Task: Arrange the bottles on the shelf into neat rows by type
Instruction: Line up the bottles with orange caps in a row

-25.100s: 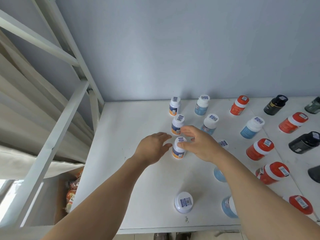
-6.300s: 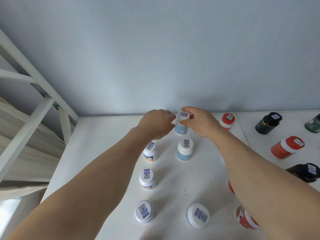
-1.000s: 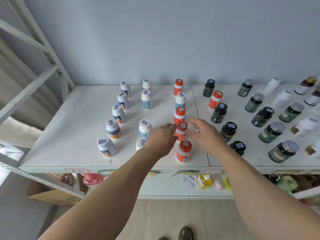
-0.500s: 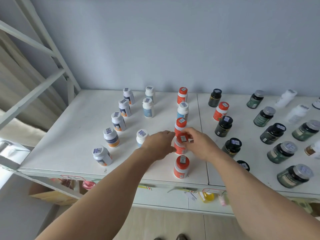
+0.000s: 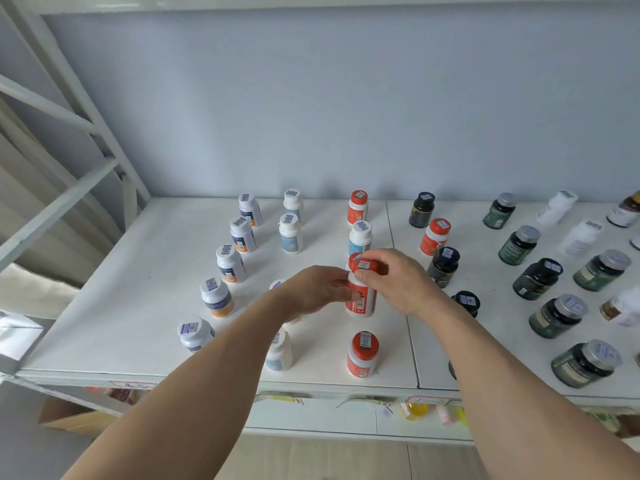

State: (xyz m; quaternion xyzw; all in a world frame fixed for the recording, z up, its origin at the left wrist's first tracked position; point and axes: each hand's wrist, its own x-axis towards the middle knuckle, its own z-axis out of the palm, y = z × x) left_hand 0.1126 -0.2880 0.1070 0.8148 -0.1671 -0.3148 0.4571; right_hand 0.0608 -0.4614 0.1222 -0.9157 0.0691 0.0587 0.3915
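Head view: 2 hands (fingers curled) (image 5: 318,289) (image 5: 398,282) grip red-capped bottle (image 5: 360,299).

Soft, even daylight fills the scene, brightest at the left edge. The bottles cast only faint, short shadows on the white shelf (image 5: 145,271) and against the blue-grey wall (image 5: 346,98). No harsh glare shows. The wide lens bows the shelf frame (image 5: 69,188) at the left, and bottles at the far right (image 5: 623,306) look smeared and blurred.
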